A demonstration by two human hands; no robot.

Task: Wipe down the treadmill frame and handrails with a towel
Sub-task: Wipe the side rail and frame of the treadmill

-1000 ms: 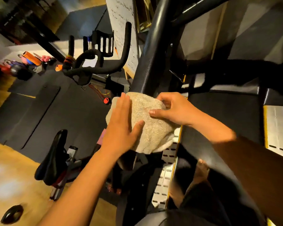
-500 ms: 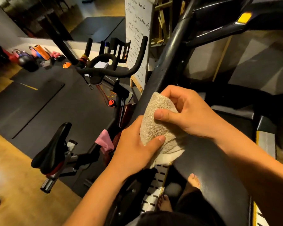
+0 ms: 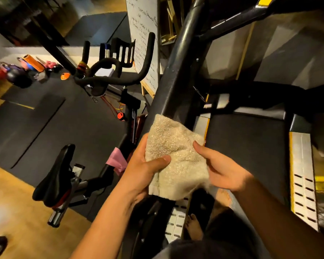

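Both hands have dropped down the post since a moment ago. The right hand (image 3: 224, 171), which was folded over the top of the cloth, now sits lower and off to its right. The beige terry towel (image 3: 176, 156) lies draped over the lower stretch of the black metal treadmill upright (image 3: 178, 75), top edge against the post and bottom corner hanging free. The left hand (image 3: 142, 169) has it by the left side, its grip pinching the cloth between a thumb laid across the front and fingers tucked behind. On the right, one digit lies straight along the towel's edge and the rest run under the cloth. Whether that grip is pinching or only resting, I cannot tell.

Just right of the post runs the black treadmill belt (image 3: 247, 146), with a silver slotted side rail (image 3: 303, 174) at its far right edge. A bare foot (image 3: 194, 227) stands below the towel.

Left of the treadmill is a black exercise bike, its curved handlebars (image 3: 116, 79) farther off and its black saddle (image 3: 54, 176) nearer. A pink rag (image 3: 116, 159) hangs on its frame between them. Behind the handlebars leans a handwritten white board (image 3: 144, 34). Far left, on black floor mats (image 3: 64, 118), sit dark kettlebells (image 3: 17, 75), an orange foam roller (image 3: 34, 62) and a small orange cone (image 3: 65, 76). Wooden floor (image 3: 17, 212) shows at the near left.
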